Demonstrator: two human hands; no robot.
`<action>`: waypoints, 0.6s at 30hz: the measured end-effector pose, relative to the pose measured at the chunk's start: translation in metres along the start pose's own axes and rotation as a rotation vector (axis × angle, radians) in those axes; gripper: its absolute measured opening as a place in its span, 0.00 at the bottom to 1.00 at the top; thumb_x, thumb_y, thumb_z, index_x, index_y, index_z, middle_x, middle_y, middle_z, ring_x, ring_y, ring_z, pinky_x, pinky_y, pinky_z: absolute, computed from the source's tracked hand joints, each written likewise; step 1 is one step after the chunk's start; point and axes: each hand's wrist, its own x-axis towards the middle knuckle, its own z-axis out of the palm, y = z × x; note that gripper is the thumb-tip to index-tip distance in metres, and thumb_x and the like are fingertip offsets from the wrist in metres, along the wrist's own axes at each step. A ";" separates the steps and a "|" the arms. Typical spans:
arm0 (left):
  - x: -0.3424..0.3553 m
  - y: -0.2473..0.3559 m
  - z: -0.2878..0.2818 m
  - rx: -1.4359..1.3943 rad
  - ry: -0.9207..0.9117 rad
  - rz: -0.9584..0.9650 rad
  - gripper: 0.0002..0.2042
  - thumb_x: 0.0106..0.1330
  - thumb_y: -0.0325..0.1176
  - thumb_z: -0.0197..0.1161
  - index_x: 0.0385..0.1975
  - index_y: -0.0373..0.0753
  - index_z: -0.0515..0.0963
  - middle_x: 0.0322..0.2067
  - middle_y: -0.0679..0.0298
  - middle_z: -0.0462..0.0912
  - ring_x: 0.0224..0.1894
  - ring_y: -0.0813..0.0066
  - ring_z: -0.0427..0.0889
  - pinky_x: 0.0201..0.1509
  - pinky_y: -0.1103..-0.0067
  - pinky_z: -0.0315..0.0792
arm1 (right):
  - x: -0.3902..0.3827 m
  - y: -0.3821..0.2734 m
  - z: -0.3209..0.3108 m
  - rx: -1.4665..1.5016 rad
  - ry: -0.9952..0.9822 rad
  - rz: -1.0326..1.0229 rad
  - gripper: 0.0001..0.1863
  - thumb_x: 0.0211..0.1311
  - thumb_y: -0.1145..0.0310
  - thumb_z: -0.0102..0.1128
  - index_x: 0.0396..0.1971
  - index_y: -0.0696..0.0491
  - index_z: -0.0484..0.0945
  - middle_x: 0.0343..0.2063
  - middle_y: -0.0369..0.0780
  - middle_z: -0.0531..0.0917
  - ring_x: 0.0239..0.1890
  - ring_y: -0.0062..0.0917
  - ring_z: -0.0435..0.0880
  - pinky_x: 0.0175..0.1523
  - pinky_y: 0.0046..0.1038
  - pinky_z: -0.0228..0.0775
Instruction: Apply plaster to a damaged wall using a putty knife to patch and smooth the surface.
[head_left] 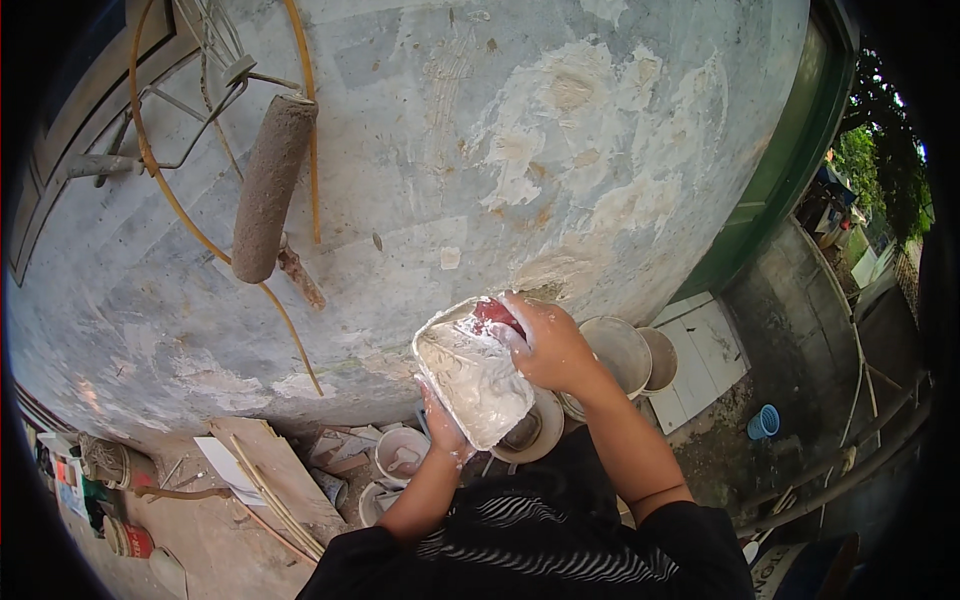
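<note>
Being held out before a patchy blue-grey wall (400,190), a squarish container (440,388) coated with wet white paste (482,382) is supported along its left side by the left hand (446,426); most of its fingers are hidden behind the container, so how far they are bent cannot be told. At the upper right of the container, a dark-red object (493,317) is gripped by the right hand (548,343), with its fingers closed around it; both hands are smeared with white. Against the wall at upper left, a grey-crusted paint roller (272,190) is seen beside a yellowish hose (190,217). Below, a pale bucket (403,455) is partly filled, and a blue cup (763,422) is placed well apart, at right.
</note>
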 end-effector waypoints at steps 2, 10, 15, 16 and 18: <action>0.000 -0.001 -0.001 -0.006 0.035 0.025 0.36 0.69 0.64 0.32 0.68 0.45 0.53 0.65 0.58 0.62 0.63 0.55 0.66 0.67 0.60 0.61 | 0.002 0.002 -0.002 0.008 0.015 0.080 0.21 0.56 0.69 0.58 0.49 0.64 0.72 0.39 0.55 0.81 0.43 0.49 0.79 0.49 0.41 0.70; -0.001 -0.005 0.006 0.150 0.086 0.026 0.34 0.70 0.62 0.32 0.68 0.44 0.54 0.64 0.59 0.62 0.64 0.58 0.65 0.67 0.63 0.61 | 0.005 -0.001 0.012 -0.102 -0.033 0.014 0.23 0.51 0.72 0.58 0.50 0.60 0.71 0.37 0.53 0.81 0.41 0.48 0.79 0.47 0.42 0.71; 0.006 -0.003 0.009 0.088 0.097 0.065 0.33 0.71 0.61 0.33 0.68 0.44 0.54 0.64 0.59 0.62 0.64 0.59 0.66 0.67 0.63 0.62 | 0.000 -0.007 0.015 -0.101 -0.118 -0.056 0.24 0.48 0.73 0.58 0.49 0.59 0.71 0.36 0.52 0.81 0.39 0.48 0.80 0.45 0.44 0.72; 0.007 -0.002 0.009 0.075 0.098 0.079 0.33 0.71 0.61 0.33 0.68 0.44 0.54 0.64 0.59 0.62 0.64 0.59 0.66 0.67 0.63 0.62 | 0.000 -0.007 0.015 -0.083 -0.031 -0.026 0.23 0.49 0.73 0.57 0.49 0.59 0.71 0.36 0.52 0.81 0.40 0.48 0.80 0.45 0.44 0.72; 0.008 -0.001 0.010 -0.007 0.049 0.092 0.34 0.70 0.62 0.33 0.68 0.45 0.54 0.65 0.59 0.62 0.64 0.58 0.66 0.67 0.63 0.61 | 0.003 -0.003 0.009 -0.039 0.118 -0.014 0.22 0.51 0.73 0.57 0.49 0.60 0.71 0.36 0.52 0.81 0.40 0.47 0.79 0.44 0.44 0.72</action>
